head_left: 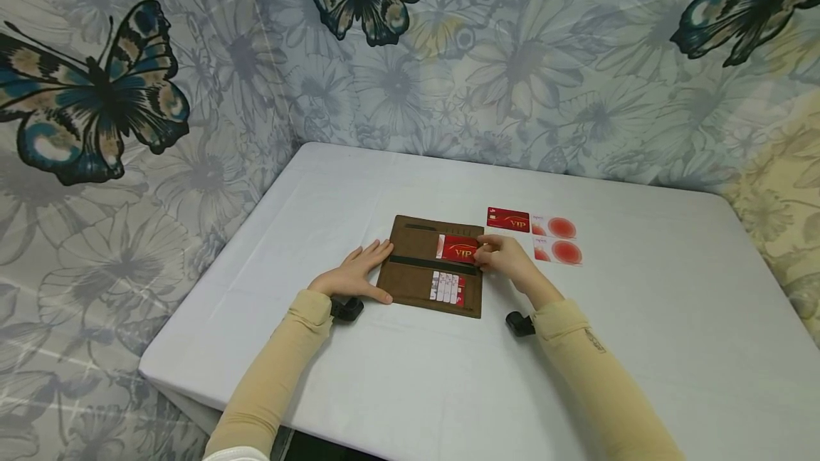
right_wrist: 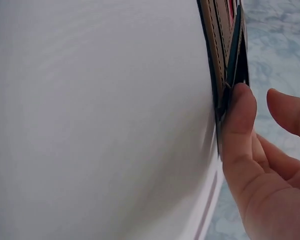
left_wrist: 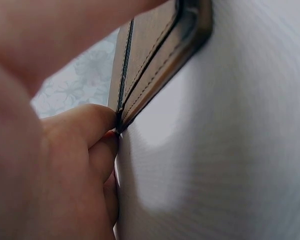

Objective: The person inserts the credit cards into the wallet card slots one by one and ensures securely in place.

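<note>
An open brown wallet (head_left: 413, 283) lies flat on the white table. In its upper half a red VIP card (head_left: 458, 249) overlaps a white card whose left edge shows. My right hand (head_left: 511, 262) has bent fingers at the red card's right end, and seems to hold it; its grip is largely hidden. In the right wrist view, one fingertip (right_wrist: 241, 102) meets the wallet's edge while another stands off it. My left hand (head_left: 352, 274) rests with spread fingers against the wallet's left edge. Several cards (head_left: 446, 287) fill slots in the lower half.
Beyond my right hand lie another red VIP card (head_left: 508, 219) and two white cards with red circles, the farther one (head_left: 561, 227) above the nearer one (head_left: 566, 252). A patterned curtain (head_left: 519, 77) hangs behind the table (head_left: 640, 319).
</note>
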Demonstrator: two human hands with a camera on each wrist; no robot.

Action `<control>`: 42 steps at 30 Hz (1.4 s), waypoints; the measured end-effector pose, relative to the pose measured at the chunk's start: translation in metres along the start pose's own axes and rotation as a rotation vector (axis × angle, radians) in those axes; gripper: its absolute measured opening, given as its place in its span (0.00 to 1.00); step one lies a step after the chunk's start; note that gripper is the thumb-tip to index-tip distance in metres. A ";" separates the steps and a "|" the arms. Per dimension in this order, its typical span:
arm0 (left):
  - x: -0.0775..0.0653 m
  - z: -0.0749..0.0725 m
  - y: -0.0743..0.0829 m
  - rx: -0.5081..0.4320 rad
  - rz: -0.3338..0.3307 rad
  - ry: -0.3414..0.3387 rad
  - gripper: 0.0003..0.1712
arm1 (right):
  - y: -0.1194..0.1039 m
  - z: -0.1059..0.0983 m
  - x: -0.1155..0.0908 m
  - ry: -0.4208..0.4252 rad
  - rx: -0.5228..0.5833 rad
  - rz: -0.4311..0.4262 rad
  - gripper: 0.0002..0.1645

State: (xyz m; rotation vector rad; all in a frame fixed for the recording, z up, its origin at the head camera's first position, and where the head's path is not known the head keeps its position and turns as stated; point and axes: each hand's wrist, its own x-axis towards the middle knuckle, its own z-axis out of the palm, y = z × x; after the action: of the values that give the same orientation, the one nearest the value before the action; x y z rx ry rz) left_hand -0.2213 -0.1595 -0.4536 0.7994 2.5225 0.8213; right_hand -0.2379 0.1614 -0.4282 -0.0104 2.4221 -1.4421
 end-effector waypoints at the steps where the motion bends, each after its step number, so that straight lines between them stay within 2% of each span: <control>1: 0.000 0.000 0.000 0.000 -0.003 -0.002 0.63 | 0.001 0.000 -0.001 -0.004 0.009 -0.001 0.27; 13: 0.000 0.001 -0.001 0.010 -0.013 -0.003 0.63 | 0.006 -0.004 -0.007 -0.049 -0.022 -0.025 0.23; 21: 0.000 0.001 -0.002 0.004 -0.005 -0.001 0.64 | 0.005 0.001 -0.004 -0.046 -0.018 -0.036 0.22; 28: 0.000 0.000 -0.002 -0.001 0.003 -0.002 0.64 | 0.002 0.005 0.000 -0.088 -0.025 -0.068 0.24; 42: 0.001 0.000 -0.001 -0.005 0.004 -0.001 0.63 | -0.001 0.014 0.005 -0.138 0.012 -0.068 0.23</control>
State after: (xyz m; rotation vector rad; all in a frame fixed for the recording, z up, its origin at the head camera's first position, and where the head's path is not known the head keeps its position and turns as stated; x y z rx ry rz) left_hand -0.2221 -0.1598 -0.4544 0.8038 2.5180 0.8284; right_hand -0.2395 0.1481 -0.4344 -0.1844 2.3222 -1.4350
